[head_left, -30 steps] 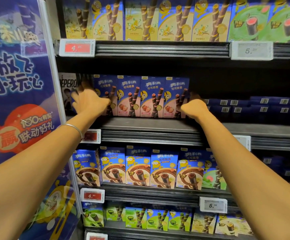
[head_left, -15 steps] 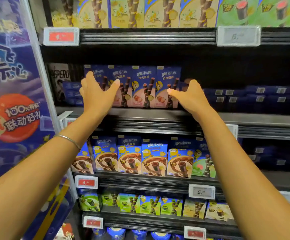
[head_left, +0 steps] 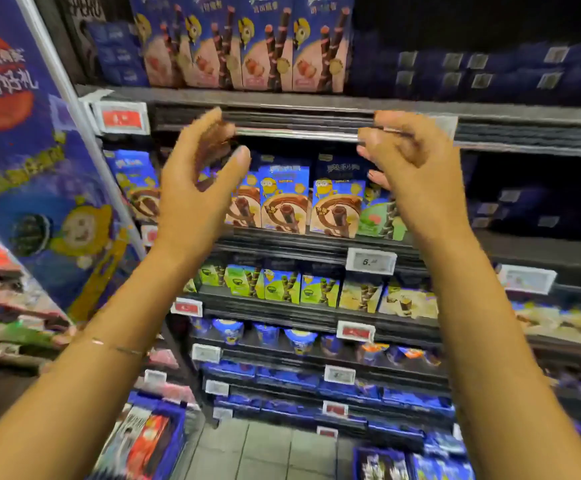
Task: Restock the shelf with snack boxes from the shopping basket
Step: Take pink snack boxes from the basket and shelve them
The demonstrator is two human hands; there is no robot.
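A row of blue-and-pink snack boxes (head_left: 247, 46) stands upright at the front of the dark shelf (head_left: 317, 100), at the top of the view. My left hand (head_left: 199, 181) and my right hand (head_left: 417, 171) hover in the air below that shelf's edge, apart from the boxes. Both hands have loosely curled fingers and hold nothing. At the bottom left a blue shopping basket (head_left: 174, 445) shows, with a red-and-black box (head_left: 147, 441) and other packs in it. Motion blurs both hands.
Lower shelves carry chocolate boxes (head_left: 285, 202), green boxes (head_left: 278, 285) and blue cups (head_left: 230, 329). Dark blue packs (head_left: 490, 71) lie to the right of the pink row. A blue promo panel (head_left: 29, 161) stands on the left. Grey floor tiles (head_left: 265, 448) lie below.
Both hands have left the pink boxes and drawn back and down, with fingers now curled loosely. The view has tilted downward, bringing the basket and floor into sight.
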